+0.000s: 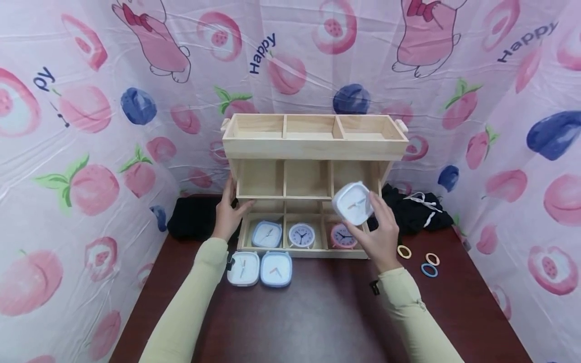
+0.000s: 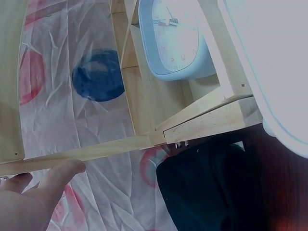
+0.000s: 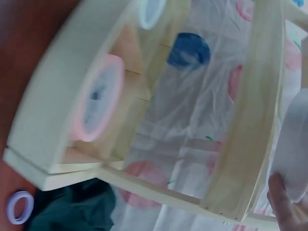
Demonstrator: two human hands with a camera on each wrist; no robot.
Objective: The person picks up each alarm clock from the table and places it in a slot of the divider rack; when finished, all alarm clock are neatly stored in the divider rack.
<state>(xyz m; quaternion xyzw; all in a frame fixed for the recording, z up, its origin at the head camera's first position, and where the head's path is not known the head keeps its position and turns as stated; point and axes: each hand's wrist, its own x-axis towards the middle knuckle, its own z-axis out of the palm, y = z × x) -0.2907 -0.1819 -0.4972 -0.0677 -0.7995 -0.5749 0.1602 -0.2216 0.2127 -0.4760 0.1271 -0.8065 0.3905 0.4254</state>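
A three-tier wooden storage box stands opened out in steps. My right hand holds a white square alarm clock in front of the middle tier's right compartment. The thumb and fingers of my left hand grip a wooden side strip at the box's left. In the bottom tier, a light blue clock fills the left compartment, a round lavender clock the middle, a pink clock the right. Before the box lie a white clock and a blue-rimmed clock.
Yellow, peach and blue rings lie on the table to the right. Black cloth with white cords lies behind them. A black item sits left of the box. A printed curtain surrounds the table.
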